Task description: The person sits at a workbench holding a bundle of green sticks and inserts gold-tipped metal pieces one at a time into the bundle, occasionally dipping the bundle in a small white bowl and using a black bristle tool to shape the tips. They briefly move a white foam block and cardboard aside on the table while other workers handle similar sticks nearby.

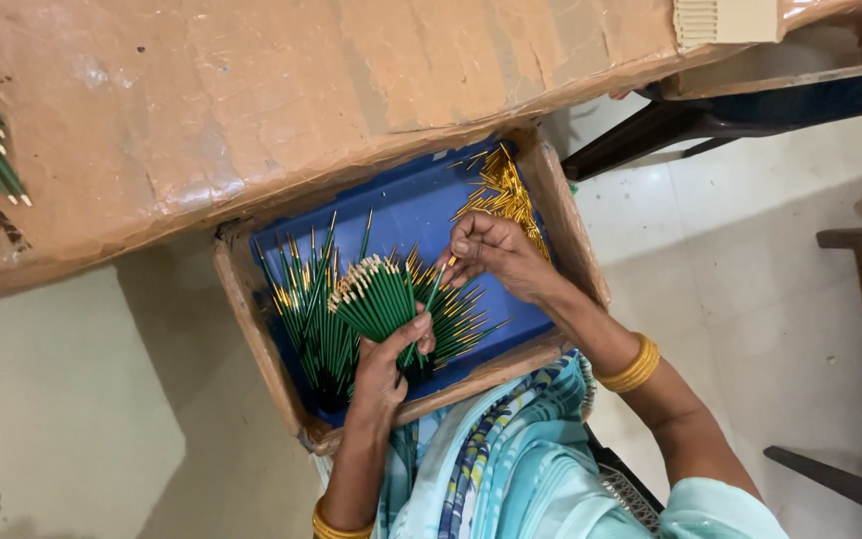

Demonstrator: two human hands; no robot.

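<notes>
— What crowds the hands?
— Loose green sticks point(306, 309) left, gold tips point(506, 195) upper right, inside the blue-lined box point(241, 299); the cardboard tabletop point(251, 100) overhangs its far edge.
— Grips?
— Left hand point(386, 364) wraps a green bundle point(376, 294) at centre; right hand point(491, 255) pinches one stick.

Soft, even daylight fills the scene, bright enough that colours read clearly. The pale tiled floor point(750, 230) on the right is the brightest area and looks slightly washed out, which suggests light coming from that side. A broad, soft-edged shadow lies on the floor under the cardboard-covered table point(251, 110) at lower left. The tape on the table gives off a dull sheen with faint patches of glare. The inside of the blue-lined box point(411, 205) is a little darker under the table edge. Focus is fairly sharp in the middle; the corners soften, and straight edges bend slightly from the wide lens.
</notes>
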